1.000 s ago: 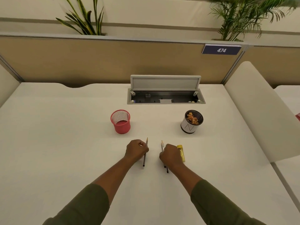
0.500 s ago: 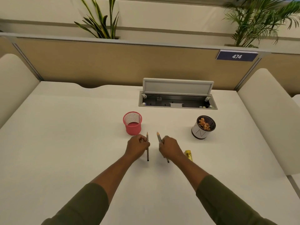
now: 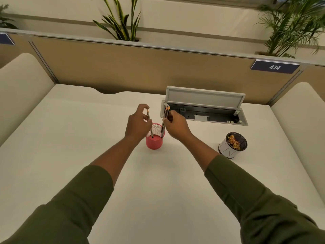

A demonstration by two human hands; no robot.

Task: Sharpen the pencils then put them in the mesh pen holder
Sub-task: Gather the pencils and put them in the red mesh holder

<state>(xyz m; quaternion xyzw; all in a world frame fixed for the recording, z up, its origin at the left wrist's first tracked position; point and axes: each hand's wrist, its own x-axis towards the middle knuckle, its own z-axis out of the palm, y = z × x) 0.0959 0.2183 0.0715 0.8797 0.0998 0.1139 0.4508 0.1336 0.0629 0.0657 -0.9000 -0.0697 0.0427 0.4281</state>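
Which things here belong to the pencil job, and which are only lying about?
Job: left hand, right hand, left pencil, right pencils, red holder.
Lying about: shavings cup, cable box, plants, sign.

Dark blue sign (image 3: 274, 67) on top edge of tan partition (image 3: 140, 67), far right: white numerals "474"; white cup (image 3: 228, 150) on counter (image 3: 70, 138), right side: large thin letter "N" on its wall; second blue sign (image 3: 6, 39) at far left, text not legible.
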